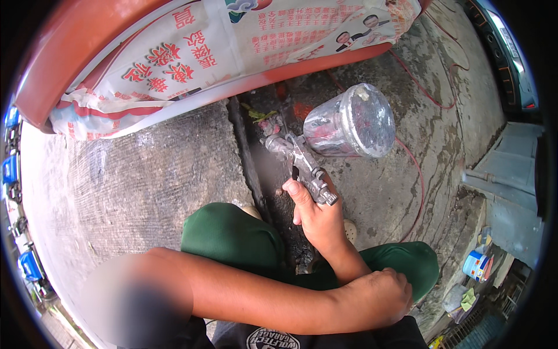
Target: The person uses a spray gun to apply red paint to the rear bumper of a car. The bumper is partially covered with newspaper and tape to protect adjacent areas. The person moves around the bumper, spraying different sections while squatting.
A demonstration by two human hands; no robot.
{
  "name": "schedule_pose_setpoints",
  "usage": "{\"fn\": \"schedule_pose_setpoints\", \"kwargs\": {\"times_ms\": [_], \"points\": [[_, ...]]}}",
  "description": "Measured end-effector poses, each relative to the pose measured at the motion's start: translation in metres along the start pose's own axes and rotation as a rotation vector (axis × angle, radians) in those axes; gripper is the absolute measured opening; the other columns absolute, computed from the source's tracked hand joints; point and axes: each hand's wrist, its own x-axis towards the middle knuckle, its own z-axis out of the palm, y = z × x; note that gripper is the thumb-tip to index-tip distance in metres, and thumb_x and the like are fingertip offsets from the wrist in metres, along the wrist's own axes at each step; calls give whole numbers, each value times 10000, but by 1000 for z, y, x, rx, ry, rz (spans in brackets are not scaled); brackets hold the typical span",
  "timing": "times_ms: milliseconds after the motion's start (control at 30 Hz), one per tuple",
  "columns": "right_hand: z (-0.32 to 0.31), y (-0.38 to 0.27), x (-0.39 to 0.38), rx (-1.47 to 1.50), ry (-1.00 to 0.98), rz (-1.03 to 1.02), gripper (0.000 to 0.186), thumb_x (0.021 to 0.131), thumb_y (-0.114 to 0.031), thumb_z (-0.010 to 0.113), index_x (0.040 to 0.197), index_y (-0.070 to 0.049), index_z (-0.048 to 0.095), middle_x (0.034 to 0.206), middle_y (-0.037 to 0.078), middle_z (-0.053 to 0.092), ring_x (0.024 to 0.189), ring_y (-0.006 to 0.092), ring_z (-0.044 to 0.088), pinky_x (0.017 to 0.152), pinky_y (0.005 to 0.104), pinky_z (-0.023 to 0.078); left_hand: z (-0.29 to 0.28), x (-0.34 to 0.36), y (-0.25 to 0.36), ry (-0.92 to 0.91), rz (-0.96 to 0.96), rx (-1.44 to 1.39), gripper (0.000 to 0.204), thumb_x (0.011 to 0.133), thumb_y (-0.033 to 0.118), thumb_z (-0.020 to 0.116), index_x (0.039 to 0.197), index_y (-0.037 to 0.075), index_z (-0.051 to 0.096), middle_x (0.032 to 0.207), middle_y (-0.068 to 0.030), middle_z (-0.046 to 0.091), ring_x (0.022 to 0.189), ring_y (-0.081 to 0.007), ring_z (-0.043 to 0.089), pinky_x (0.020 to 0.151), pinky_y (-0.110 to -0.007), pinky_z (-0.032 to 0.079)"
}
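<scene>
My right hand (318, 221) is wrapped round the handle of a paint-stained metal spray gun (304, 165), thumb along its near side. A cloudy, paint-smeared cup (367, 121) with a ridged lid is fixed to the gun and leans over to the right. The nozzle points up and left, toward a curved orange-red panel (340, 57) covered partly with printed paper (232, 52). My left forearm lies across my lap, over the right one. My left hand (381, 294) is closed by my right forearm and knee; its fingertips are hidden.
A red hose (419, 168) runs over the stained concrete at the right. Between my feet a dark groove (256, 168) cuts the floor, with scraps at its far end. Grey metal sheets (511, 174) and a blue-and-white can (476, 264) stand at the right edge; a vehicle is at far right.
</scene>
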Motion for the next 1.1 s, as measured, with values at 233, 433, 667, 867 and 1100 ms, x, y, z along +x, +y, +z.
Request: {"fn": "schedule_pose_setpoints", "kwargs": {"times_ms": [233,433,667,867,1100], "points": [[3,3,-2,24,-24,-43,352,1012,-303,710,1204,-16,639,837,65,686,630,121,609,576,315,488,3,0,0,15,36,-26,146,797,226,643,818,83,665,734,18,579,656,-126,583,525,-259,426],[-11,11,1,-36,82,-93,358,1014,-312,705,1212,-23,630,830,71,681,639,129,616,583,321,490,5,5,5,7,64,-9,144,800,224,644,817,82,665,735,19,579,656,-126,583,528,-259,431],[-50,1,12,75,312,-29,303,1053,-207,633,1274,-9,575,915,71,670,491,50,478,426,216,387,6,14,6,22,104,4,144,804,227,642,803,84,660,729,8,577,647,-141,573,519,-283,446],[-77,-4,18,69,419,-64,274,1068,-242,608,1186,5,624,929,72,682,484,64,501,411,223,400,17,28,6,9,105,8,161,800,245,647,774,87,660,722,5,584,644,-151,576,516,-294,452],[-87,-12,21,144,236,-23,299,1065,-251,614,1237,-7,618,923,61,682,471,59,493,412,219,395,23,47,0,-17,122,-15,170,807,254,648,796,84,651,739,2,594,668,-153,603,534,-288,462]]}}
